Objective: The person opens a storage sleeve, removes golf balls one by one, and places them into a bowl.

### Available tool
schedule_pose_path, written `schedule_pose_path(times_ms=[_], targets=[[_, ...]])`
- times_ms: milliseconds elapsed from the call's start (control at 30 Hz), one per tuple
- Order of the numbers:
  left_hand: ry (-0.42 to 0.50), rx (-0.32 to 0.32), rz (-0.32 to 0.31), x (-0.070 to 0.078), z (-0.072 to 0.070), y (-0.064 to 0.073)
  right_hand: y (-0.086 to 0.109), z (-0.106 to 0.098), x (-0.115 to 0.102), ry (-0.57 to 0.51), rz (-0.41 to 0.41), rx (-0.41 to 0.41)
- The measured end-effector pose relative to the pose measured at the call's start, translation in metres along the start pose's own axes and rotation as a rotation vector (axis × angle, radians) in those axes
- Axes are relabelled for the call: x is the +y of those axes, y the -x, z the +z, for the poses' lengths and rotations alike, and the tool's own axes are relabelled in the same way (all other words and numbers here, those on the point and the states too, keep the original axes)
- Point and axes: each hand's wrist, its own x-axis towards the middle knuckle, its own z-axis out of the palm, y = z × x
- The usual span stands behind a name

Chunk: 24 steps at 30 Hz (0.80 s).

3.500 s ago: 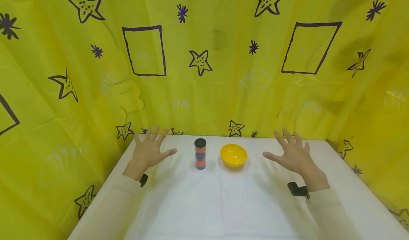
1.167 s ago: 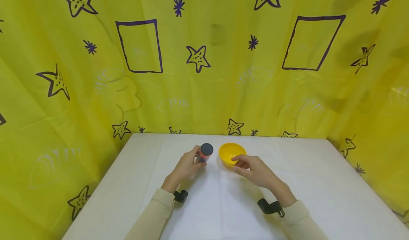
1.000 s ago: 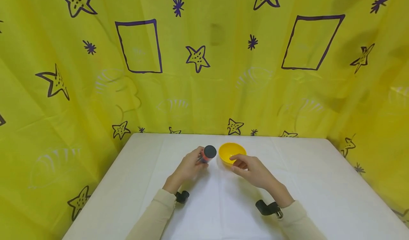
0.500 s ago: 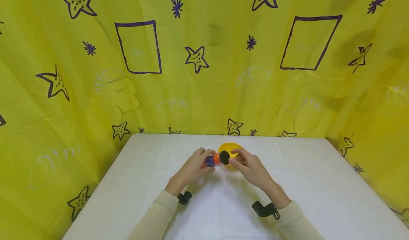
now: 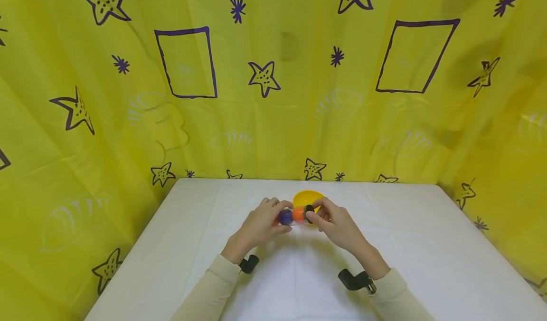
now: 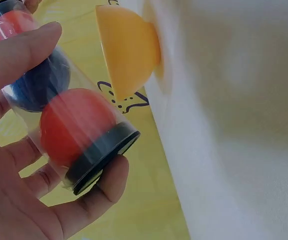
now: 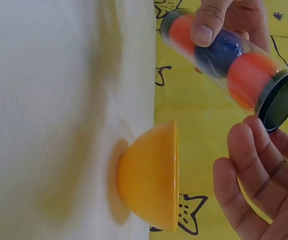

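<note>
A clear tube (image 5: 295,215) holds two orange-red balls with a dark blue ball between them. My left hand (image 5: 255,225) grips it around its left part, thumb across the side. The tube lies nearly level above the table, in front of the yellow bowl (image 5: 304,198). My right hand (image 5: 340,226) pinches the dark cap (image 5: 309,213) at its right end. In the right wrist view the cap (image 7: 279,101) sits on the tube, with fingertips at its edge. A second dark cap (image 6: 103,156) closes the other end in the left wrist view, where a left finger touches it.
The upright bowl (image 7: 151,175) stands on the white-covered table (image 5: 295,283), just behind the tube and hands. A yellow curtain (image 5: 273,121) with drawn stars and frames hangs behind the table and along both sides.
Both hands came in from the sides. My left hand took the upright tube, lifted it and tipped it rightward to nearly level. My right hand moved from by the bowl onto the cap.
</note>
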Motion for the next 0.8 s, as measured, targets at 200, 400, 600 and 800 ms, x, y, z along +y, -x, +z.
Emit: schedule_pose_path(times_ms=[200, 400, 600, 800], targets=[[-0.022, 0.013, -0.005, 0.0032, -0.003, 0.0011, -0.0001, -0.0014, -0.0014, -0.014, 0.057, -0.02], [-0.032, 0.035, 0.006, 0.0031, -0.0032, 0.0011, 0.0, -0.0013, 0.0, -0.061, 0.079, -0.044], [0.016, 0.051, 0.02, -0.0012, -0.0009, -0.0003, 0.0, -0.0009, 0.0012, -0.107, 0.093, -0.069], [0.127, 0.048, 0.027, -0.0052, 0.0016, -0.0004, -0.0001, -0.0002, 0.001, -0.132, 0.089, -0.086]])
